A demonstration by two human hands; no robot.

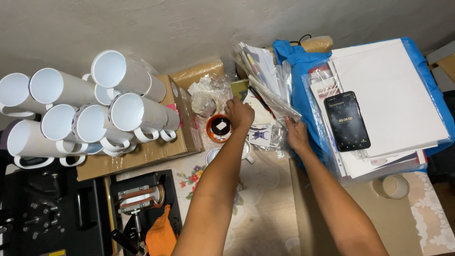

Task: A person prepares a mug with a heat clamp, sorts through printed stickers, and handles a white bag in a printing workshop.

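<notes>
while both hands reach: left hand (240, 114) fingers curled over sheets (260, 124), right hand (297, 134) gripping clear sleeves (272, 90) (blue bag (303, 90) behind)

Small mug-printing workshop, stacked blank white mugs (95, 109), black mug heat press (142, 199) (crowded tabletop)

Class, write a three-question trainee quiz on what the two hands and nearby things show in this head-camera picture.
1. True or false: the black phone lies on white sheets.
2. Which hand reaches past the round orange tape roll?
A left B right
3. The right hand grips a clear plastic ____ of papers.

Key: 1 true. 2 A. 3 sleeve.
</notes>
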